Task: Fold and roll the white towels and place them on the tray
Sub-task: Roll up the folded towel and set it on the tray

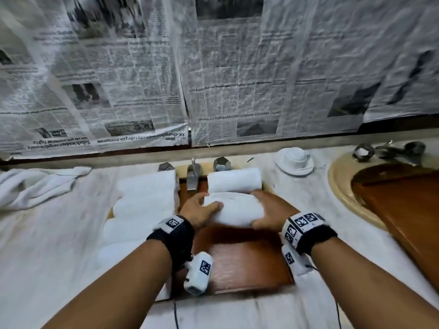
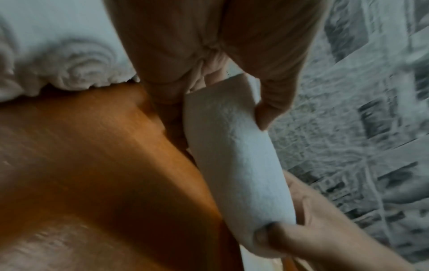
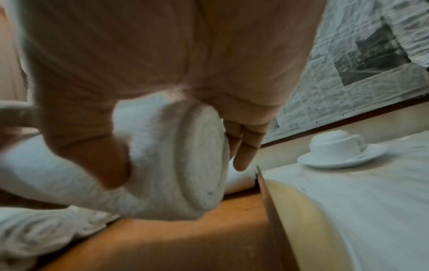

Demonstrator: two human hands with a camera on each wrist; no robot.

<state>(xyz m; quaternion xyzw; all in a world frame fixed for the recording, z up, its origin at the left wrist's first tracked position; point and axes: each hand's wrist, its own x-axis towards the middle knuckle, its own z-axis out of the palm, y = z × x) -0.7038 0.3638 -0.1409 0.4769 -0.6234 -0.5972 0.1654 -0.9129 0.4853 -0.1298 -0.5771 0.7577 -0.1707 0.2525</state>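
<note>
I hold a rolled white towel (image 1: 231, 211) (image 2: 241, 165) (image 3: 171, 161) between both hands just above the brown wooden tray (image 1: 240, 260) (image 2: 92, 165) (image 3: 185, 238). My left hand (image 1: 199, 210) (image 2: 209, 64) grips its left end, thumb on top. At the other end my right hand (image 1: 268, 210) (image 3: 162, 73) grips it, thumb across the front. Another rolled towel (image 1: 234, 180) lies at the tray's far end, right behind the held one. More rolled towels (image 1: 145, 205) (image 2: 76, 67) lie along the tray's left side.
A crumpled white towel (image 1: 35, 186) lies at the far left of the marble counter (image 1: 306, 193). A faucet (image 1: 193, 173) stands behind the tray. A white cup on a saucer (image 1: 295, 160) (image 3: 336, 150) sits at the back right. Another wooden board (image 1: 403, 205) covers the right basin. Newspaper (image 1: 213, 67) covers the wall.
</note>
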